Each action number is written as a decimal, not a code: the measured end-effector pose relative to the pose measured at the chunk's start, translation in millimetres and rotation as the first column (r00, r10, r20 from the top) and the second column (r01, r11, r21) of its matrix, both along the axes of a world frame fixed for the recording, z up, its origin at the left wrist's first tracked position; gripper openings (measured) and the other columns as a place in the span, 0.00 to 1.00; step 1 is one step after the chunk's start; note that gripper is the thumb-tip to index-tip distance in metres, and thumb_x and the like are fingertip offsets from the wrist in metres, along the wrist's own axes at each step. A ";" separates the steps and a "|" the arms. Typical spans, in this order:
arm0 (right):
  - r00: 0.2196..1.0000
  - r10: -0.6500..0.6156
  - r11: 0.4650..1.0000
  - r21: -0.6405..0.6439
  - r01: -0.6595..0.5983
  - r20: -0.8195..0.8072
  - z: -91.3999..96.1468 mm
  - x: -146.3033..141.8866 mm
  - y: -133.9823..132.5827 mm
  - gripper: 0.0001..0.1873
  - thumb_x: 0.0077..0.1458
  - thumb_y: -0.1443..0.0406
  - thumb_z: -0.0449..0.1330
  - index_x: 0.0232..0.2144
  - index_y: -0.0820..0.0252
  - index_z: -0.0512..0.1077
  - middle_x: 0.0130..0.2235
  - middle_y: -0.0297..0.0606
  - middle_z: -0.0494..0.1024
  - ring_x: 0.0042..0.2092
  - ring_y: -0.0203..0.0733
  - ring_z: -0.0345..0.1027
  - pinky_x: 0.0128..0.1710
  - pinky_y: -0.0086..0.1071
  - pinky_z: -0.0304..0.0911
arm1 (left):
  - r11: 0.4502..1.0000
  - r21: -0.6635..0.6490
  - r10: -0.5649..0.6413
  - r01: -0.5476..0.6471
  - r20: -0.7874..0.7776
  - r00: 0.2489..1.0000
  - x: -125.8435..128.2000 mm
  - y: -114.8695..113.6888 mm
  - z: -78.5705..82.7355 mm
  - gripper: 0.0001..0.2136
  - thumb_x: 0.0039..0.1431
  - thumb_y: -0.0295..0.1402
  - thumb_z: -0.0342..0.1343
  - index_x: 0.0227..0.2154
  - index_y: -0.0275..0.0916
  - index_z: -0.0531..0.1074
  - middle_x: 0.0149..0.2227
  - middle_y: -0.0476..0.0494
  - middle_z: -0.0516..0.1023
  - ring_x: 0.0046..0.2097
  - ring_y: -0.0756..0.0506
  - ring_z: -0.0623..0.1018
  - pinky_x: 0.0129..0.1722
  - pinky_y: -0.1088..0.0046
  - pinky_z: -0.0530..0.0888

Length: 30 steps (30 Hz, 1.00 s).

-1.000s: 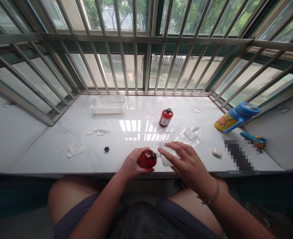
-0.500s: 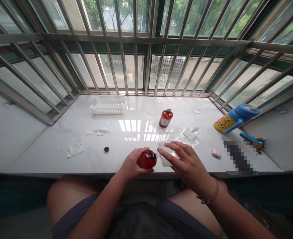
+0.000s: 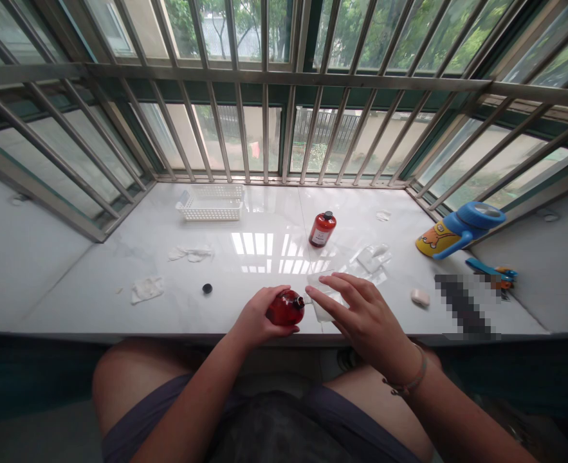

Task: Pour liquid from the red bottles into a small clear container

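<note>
In the head view, my left hand [image 3: 253,319] is wrapped round a red see-through bottle [image 3: 284,312] without a cap. The bottle lies tilted, its dark open neck pointing right. My right hand [image 3: 361,305] grips a clear container [image 3: 323,307] with whitish contents, its fingers stretched over the front. The container's narrow ribbed neck [image 3: 307,299] meets the red bottle's mouth. Whether one neck sits inside the other I cannot tell. A black cap [image 3: 207,289] rests on the counter left of my left hand.
Behind my hands stands a capped red bottle [image 3: 322,230]. Clear plastic wrapping [image 3: 373,258], a pinkish lump [image 3: 419,298] and a blue-yellow flask [image 3: 460,230] are at right. Crumpled tissues [image 3: 147,290] and a white basket [image 3: 211,212] sit left. Window bars [image 3: 284,78] edge the white counter [image 3: 95,283].
Both hands keep their hold and the two necks stay together. The whole view has shifted very slightly; nothing else has visibly moved.
</note>
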State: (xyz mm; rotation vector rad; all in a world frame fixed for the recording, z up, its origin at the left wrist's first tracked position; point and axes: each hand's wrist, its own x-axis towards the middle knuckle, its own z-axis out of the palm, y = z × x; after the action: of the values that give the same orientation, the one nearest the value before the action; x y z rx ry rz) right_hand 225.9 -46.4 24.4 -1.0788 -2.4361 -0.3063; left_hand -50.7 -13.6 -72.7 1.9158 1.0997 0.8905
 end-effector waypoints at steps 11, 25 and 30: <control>1.000 0.017 1.000 0.012 -0.017 0.010 4.9 -0.3 1.8 0.32 0.71 0.72 0.59 0.72 0.45 0.67 0.64 0.44 0.76 0.65 0.55 0.67 0.63 0.52 0.68 | 1.000 0.007 0.003 -0.003 -0.002 1.000 0.2 0.2 -0.3 0.42 0.46 0.40 0.81 0.65 0.50 0.71 0.59 0.40 0.80 0.59 0.34 0.81 0.60 0.55 0.78; 0.998 0.039 0.999 0.016 -0.039 0.048 8.7 1.1 2.7 0.32 0.71 0.73 0.59 0.72 0.46 0.66 0.65 0.43 0.76 0.66 0.56 0.66 0.63 0.52 0.67 | 1.000 0.006 -0.008 0.008 0.011 1.000 0.1 1.3 -1.7 0.42 0.47 0.41 0.80 0.65 0.49 0.70 0.60 0.39 0.79 0.59 0.34 0.80 0.61 0.54 0.77; 0.998 0.024 1.000 0.019 -0.025 0.055 8.8 1.0 3.3 0.34 0.70 0.72 0.60 0.72 0.42 0.65 0.66 0.41 0.76 0.67 0.55 0.66 0.64 0.52 0.66 | 1.000 0.005 -0.002 0.002 0.009 1.000 -0.1 0.9 -0.8 0.42 0.46 0.41 0.80 0.65 0.49 0.70 0.60 0.39 0.79 0.59 0.34 0.80 0.61 0.54 0.78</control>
State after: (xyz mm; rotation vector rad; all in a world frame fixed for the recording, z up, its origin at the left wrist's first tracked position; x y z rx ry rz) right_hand 226.9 -43.1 33.2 -1.0446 -2.4870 -0.3553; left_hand -50.8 -12.7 -73.5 1.9149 1.0915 0.9006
